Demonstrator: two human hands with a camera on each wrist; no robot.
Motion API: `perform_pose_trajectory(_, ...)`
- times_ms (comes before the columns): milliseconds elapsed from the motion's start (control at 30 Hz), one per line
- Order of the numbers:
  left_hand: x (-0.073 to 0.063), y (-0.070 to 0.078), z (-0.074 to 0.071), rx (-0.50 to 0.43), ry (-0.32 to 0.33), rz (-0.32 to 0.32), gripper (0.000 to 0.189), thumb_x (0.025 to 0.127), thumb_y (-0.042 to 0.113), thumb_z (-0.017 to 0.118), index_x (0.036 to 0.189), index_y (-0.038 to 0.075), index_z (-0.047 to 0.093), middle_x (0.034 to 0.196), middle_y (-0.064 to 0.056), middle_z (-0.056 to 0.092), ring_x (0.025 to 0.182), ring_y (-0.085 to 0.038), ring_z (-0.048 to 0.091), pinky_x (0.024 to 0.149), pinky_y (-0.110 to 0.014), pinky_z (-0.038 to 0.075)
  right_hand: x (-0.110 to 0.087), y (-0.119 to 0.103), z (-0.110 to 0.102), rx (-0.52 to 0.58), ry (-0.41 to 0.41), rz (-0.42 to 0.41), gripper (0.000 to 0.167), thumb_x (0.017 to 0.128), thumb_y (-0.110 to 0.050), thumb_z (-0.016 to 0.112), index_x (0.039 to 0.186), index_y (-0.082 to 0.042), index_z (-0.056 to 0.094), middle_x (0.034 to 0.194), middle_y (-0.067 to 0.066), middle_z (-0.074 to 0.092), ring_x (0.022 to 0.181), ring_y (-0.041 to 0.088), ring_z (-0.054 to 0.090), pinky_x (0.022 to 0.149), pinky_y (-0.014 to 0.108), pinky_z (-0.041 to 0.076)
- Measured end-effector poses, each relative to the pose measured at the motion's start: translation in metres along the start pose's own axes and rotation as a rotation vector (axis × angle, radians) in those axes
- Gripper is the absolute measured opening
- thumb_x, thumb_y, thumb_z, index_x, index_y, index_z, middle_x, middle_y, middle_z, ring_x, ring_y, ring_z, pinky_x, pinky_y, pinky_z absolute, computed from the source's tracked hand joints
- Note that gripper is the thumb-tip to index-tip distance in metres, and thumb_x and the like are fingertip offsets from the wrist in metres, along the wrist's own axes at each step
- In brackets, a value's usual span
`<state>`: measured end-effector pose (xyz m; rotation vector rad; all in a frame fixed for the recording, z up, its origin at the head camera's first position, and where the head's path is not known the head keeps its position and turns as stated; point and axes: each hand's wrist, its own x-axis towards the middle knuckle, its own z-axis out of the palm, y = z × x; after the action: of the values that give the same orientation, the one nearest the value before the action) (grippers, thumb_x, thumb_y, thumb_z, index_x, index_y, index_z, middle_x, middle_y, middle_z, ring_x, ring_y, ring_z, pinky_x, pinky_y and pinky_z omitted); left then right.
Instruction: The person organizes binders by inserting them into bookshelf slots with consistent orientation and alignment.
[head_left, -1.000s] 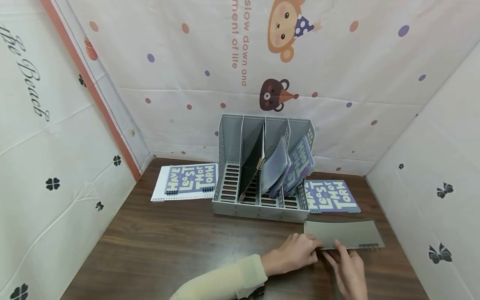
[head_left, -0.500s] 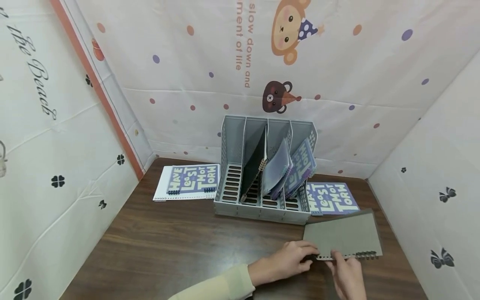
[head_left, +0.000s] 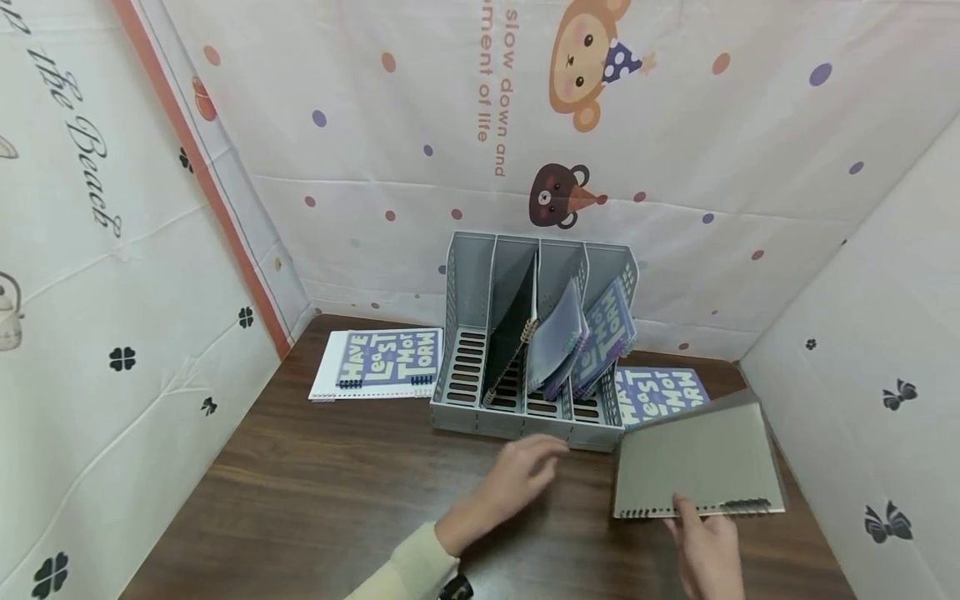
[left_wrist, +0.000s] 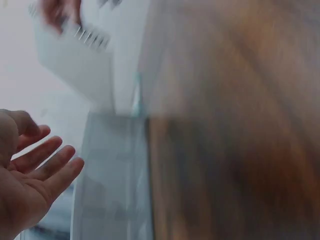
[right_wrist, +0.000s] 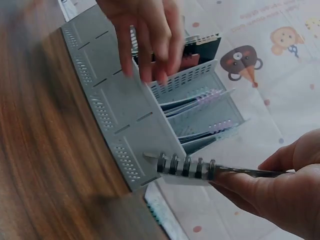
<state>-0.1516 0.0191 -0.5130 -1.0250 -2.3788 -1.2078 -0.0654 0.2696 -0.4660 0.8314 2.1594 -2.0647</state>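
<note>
While the right hand [head_left: 707, 550] pinches the grey notebook [head_left: 700, 460] at its ring-bound edge, near the right front corner of the rack [head_left: 525, 422], the left hand [head_left: 506, 483] hovers empty before it, fingers loosely extended; slim notebooks [head_left: 603, 333] lean inside; lettered notebooks [head_left: 393, 357] lie either side

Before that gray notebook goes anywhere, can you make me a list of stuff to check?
1. Right hand gripping the gray notebook: ok.
2. Left hand free: ok, holding nothing.
3. Black notebook straight in its slot: not ok, it leans.
4. Gray notebook not touching the organizer: cannot tell, their corners look close.
5. Gray notebook's underside: cannot tell, hidden.
</note>
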Motion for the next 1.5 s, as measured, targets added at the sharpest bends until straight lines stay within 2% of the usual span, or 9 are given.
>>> perform_pose_trajectory(67,-0.002,-0.009,-0.019,-0.031,0.116,-0.059,0.029,0.089,-0.010,0.064,0.115,-0.001,0.071,0.119,-0.015,0.071,0.111,-0.023,0.069,0.097,-0.023,0.050,0.000,-0.001,-0.001,0.007,0.024,0.003,0.059,0.110,-0.019,0.034,0.155,0.013,0.016,0.157,0.038,0.021,0.056,-0.001,0.054,0.072,0.012,0.053)
perform_pose_trajectory(233,-0.011,-0.039,-0.063,-0.009,0.416,-0.169,0.035,0.084,-0.018,0.060,0.113,-0.003,0.071,0.116,-0.018,0.072,0.111,-0.030,0.068,0.096,-0.034,0.054,-0.001,-0.004,-0.001,0.025,0.098,-0.019,0.058,0.110,-0.023,0.036,0.151,0.016,0.024,0.154,0.036,0.027,0.077,-0.013,0.058,0.086,0.010,0.049)
perform_pose_trajectory(367,-0.021,-0.064,-0.084,0.060,0.547,-0.352,0.036,0.086,-0.015,0.060,0.119,-0.004,0.069,0.123,-0.019,0.069,0.117,-0.034,0.065,0.100,-0.042,0.052,-0.003,-0.008,0.000,-0.001,0.144,-0.024,0.056,0.110,-0.023,0.038,0.151,0.013,0.029,0.150,0.032,0.036,0.071,-0.017,0.053,0.083,0.011,0.051)
perform_pose_trajectory(500,-0.028,-0.082,-0.094,0.075,0.520,-0.555,0.033,0.095,-0.003,0.062,0.128,-0.006,0.064,0.129,-0.022,0.065,0.120,-0.038,0.062,0.100,-0.050,0.050,-0.004,-0.011,0.000,0.011,0.166,-0.023,0.053,0.110,-0.022,0.039,0.156,0.003,0.029,0.142,0.024,0.048,0.076,-0.017,0.055,0.076,0.012,0.053)
perform_pose_trajectory(700,-0.031,-0.099,-0.096,-0.006,0.455,-0.692,0.033,0.101,0.012,0.060,0.129,-0.005,0.066,0.127,-0.023,0.067,0.119,-0.037,0.064,0.098,-0.051,0.051,-0.009,-0.017,-0.003,0.080,0.080,-0.005,0.052,0.109,-0.014,0.029,0.155,0.008,0.019,0.152,0.024,0.033,0.060,-0.008,0.048,0.082,0.015,0.054)
perform_pose_trajectory(900,-0.029,-0.109,-0.096,-0.004,0.475,-0.725,0.026,0.097,0.012,0.065,0.118,0.000,0.074,0.108,-0.019,0.075,0.096,-0.030,0.073,0.083,-0.045,0.058,-0.013,-0.022,-0.003,0.008,0.055,0.014,0.052,0.107,-0.011,0.026,0.149,0.019,0.020,0.145,0.032,0.039,0.052,0.007,0.034,0.061,0.026,0.054)
perform_pose_trajectory(1033,-0.026,-0.111,-0.100,-0.022,0.457,-0.748,0.025,0.094,0.013,0.067,0.114,0.001,0.076,0.102,-0.016,0.077,0.092,-0.028,0.075,0.079,-0.043,0.059,-0.013,-0.024,-0.003,0.038,0.008,0.001,0.055,0.107,-0.011,0.023,0.156,0.013,0.009,0.159,0.034,0.021,0.067,-0.001,0.051,0.077,0.015,0.054)
perform_pose_trajectory(1267,-0.023,-0.115,-0.105,-0.007,0.416,-0.759,0.022,0.090,0.013,0.070,0.106,0.001,0.079,0.092,-0.012,0.078,0.085,-0.022,0.074,0.071,-0.036,0.057,-0.015,-0.024,-0.001,0.030,0.008,-0.010,0.054,0.106,-0.008,0.023,0.155,0.013,0.011,0.158,0.030,0.023,0.060,-0.002,0.039,0.083,0.015,0.053)
perform_pose_trajectory(1500,-0.022,-0.115,-0.106,-0.002,0.422,-0.772,0.018,0.088,0.011,0.073,0.102,0.004,0.081,0.090,-0.010,0.078,0.083,-0.018,0.072,0.069,-0.032,0.055,-0.018,-0.025,0.005,0.044,-0.029,-0.031,0.054,0.107,-0.008,0.024,0.157,0.010,0.011,0.159,0.028,0.020,0.094,-0.012,0.055,0.093,0.012,0.047)
